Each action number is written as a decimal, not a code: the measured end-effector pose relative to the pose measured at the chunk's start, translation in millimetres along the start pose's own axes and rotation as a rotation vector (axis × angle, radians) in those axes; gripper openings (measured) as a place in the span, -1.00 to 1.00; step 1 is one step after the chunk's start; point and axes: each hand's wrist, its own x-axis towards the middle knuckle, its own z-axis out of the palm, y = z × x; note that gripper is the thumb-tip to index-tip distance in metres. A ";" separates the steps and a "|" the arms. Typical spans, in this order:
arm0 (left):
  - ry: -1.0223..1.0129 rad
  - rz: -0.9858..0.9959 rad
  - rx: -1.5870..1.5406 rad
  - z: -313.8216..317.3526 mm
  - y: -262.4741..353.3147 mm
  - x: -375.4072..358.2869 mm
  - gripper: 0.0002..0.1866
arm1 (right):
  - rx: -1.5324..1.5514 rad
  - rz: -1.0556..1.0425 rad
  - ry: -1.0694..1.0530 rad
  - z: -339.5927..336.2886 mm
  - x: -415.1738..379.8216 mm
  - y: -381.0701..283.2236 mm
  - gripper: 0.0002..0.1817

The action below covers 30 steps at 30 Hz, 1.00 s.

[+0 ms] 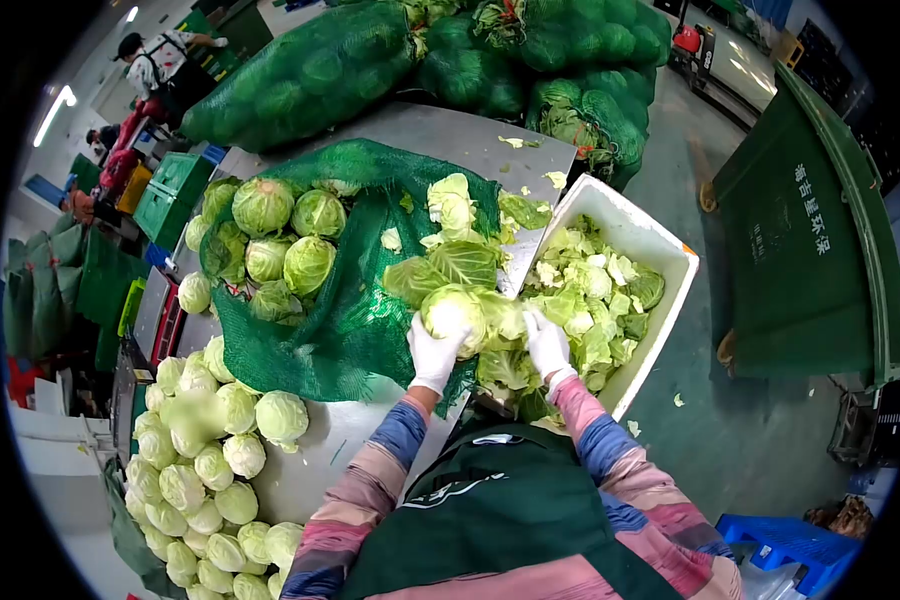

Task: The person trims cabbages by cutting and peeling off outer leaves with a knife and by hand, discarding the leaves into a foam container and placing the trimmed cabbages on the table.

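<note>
My left hand [434,356], in a white glove, curls around the lower left side of a pale green cabbage [455,311]. An outer cabbage leaf [503,319] spreads from that head toward the right, and its edge lies in the closed fingers of my white-gloved right hand [547,346]. Larger loose leaves [462,262] lie just beyond the head. Under and beside the cabbage is a green mesh sack [345,325], pulled open around several whole cabbages [264,207]. The palm side of both hands is hidden.
A white foam box [665,330] full of leaves stands at the right of the metal table [335,425]. Many pale cabbages [210,465] are piled at left. Full mesh sacks [320,75] lie behind. A green bin [800,230] stands right; a person [160,70] is far left.
</note>
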 end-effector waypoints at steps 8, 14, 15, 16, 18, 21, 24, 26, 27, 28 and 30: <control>-0.138 0.311 0.414 -5.4 23.7 12.9 0.11 | -0.315 -0.437 -0.076 -4.3 3.3 -60.4 -0.38; -0.157 0.287 0.489 -4.3 24.7 15.9 0.09 | -0.468 -0.503 -0.202 1.4 15.0 -74.4 -0.38; -0.157 0.296 0.472 -4.6 25.0 16.4 0.09 | -0.468 -0.501 -0.202 2.2 18.3 -73.7 -0.38; -0.155 0.304 0.454 -4.6 25.4 16.6 0.09 | -0.477 -0.496 -0.203 3.2 21.9 -73.0 -0.39; -0.144 0.308 0.490 -4.0 31.6 10.9 0.08 | -0.415 -0.385 -0.214 1.1 27.5 -77.5 -0.46; -0.142 0.392 0.479 -9.8 23.6 0.7 0.08 | -0.120 -0.067 -0.123 -4.4 65.0 -59.5 -0.50; -0.189 0.450 0.388 -32.6 1.5 4.9 0.09 | -0.227 -0.013 -0.094 -16.1 76.6 -13.7 -0.50; -0.230 0.316 0.254 -49.3 -13.0 5.5 0.11 | -0.235 0.138 -0.049 -36.5 71.5 0.0 -0.52; -0.227 0.320 0.255 -52.8 -8.8 8.6 0.11 | -0.335 0.025 0.017 -41.0 71.4 -1.4 -0.54; -0.277 0.335 0.217 -55.4 -6.1 9.5 0.11 | -0.252 -0.016 0.028 -40.0 71.8 -4.8 -0.52; -0.383 0.451 0.272 -55.5 6.4 12.4 0.08 | -0.103 -0.038 -0.099 -48.9 57.5 -44.3 -0.45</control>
